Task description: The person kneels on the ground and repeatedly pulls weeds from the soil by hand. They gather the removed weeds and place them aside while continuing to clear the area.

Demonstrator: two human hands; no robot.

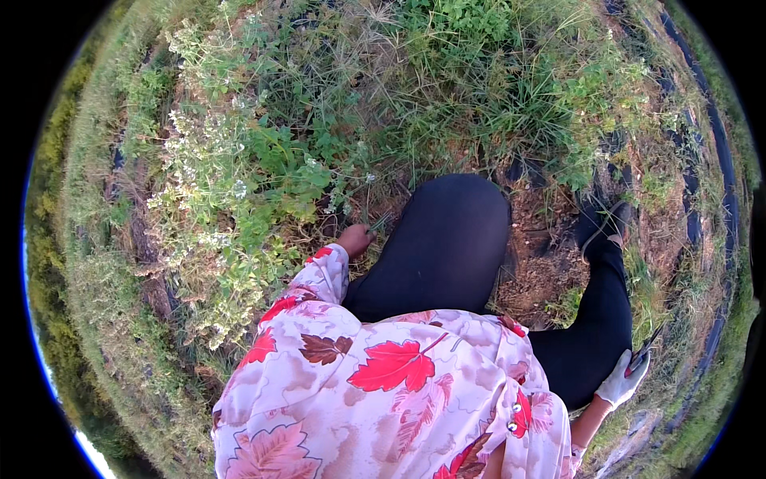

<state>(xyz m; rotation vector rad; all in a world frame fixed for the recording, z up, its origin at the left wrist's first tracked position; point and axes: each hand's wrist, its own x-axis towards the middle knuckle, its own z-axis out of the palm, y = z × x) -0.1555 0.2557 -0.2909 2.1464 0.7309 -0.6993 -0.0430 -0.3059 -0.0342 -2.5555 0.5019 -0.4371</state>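
Observation:
My left hand [356,239] is bare and closed, low beside my bent knee. A few thin green weed stems [384,222] stick out at its fingers; their lower ends are hidden. Leafy weeds [279,156] with pale flower heads grow just to the left of this hand. Out at the right, by my other thigh, my right hand [621,382] wears a white glove. It is closed on what looks like a pair of pruning shears [648,345], with a dark pointed end and a bit of red at the grip.
Tall grass [519,120] stands ahead of my knee. Brown soil [542,247] with dry litter lies between my legs. My dark shoe [600,223] rests at the right among weeds. Farther right runs a strip of dark plastic sheeting [728,199].

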